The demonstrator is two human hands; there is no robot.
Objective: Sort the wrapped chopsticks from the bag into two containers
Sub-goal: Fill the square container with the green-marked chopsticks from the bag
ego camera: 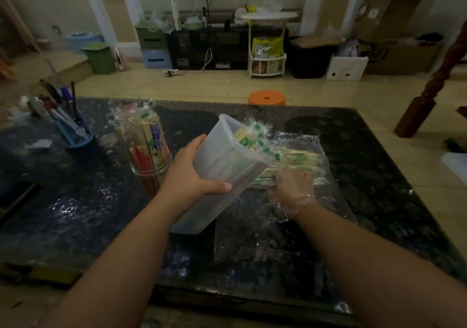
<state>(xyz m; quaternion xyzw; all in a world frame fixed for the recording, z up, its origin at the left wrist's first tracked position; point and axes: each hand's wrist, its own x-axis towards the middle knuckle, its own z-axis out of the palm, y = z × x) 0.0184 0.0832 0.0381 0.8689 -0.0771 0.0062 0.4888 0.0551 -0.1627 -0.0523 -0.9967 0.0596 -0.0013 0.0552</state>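
One tilted translucent plastic container (227,166) gripped by left hand (187,173), glove-covered right hand (290,188) pinching thin wrapped chopsticks (298,158), glossy speckled worktop (366,150)

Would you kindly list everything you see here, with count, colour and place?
tall container: one, translucent, tilted, green-wrapped chopsticks inside
round jar: one, clear, table left, red and blue wrapped chopsticks
loose chopsticks: many, green-wrapped, at bag's far end
plastic bag: one, clear, flat on table
pen holder: one, blue, far left
stool: one, orange, beyond table
table: one, dark
left hand: bare, grips tall container
right hand: clear glove, touches loose chopsticks
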